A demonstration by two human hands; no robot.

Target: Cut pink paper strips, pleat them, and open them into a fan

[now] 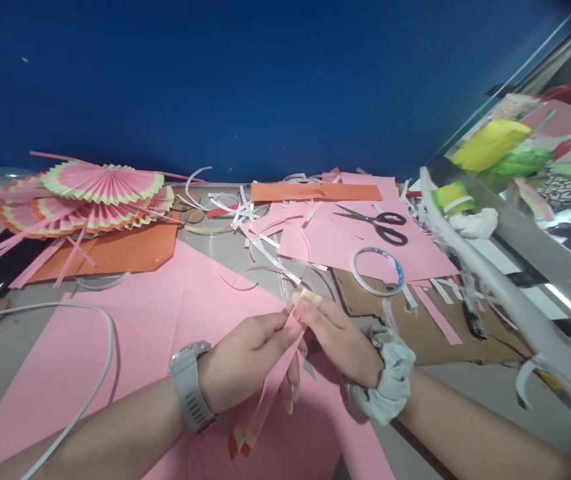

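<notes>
Both my hands are closed on one narrow folded strip of pink paper [271, 393], with pale yellow and orange bands at its lower end. My left hand [245, 357], with a grey watch at the wrist, pinches the strip around its middle. At the upper end, my right hand [340, 337] grips it between thumb and fingers; a pale scrunchie [390, 373] circles that wrist. Some fingertips are hidden behind the paper. Beneath the hands lies a large pink sheet [140, 347]. Pleated pink paper fans [103, 183] with green and orange edges are piled at the far left.
Black-handled scissors [390, 227] and a roll of tape [354, 270] lie on pink paper at right. A cutter [473, 317] rests on brown cardboard [425, 340]. White paper scraps [270, 247] are scattered mid-table. A white cable [108, 347] crosses at left; a blue partition [225, 87] stands behind.
</notes>
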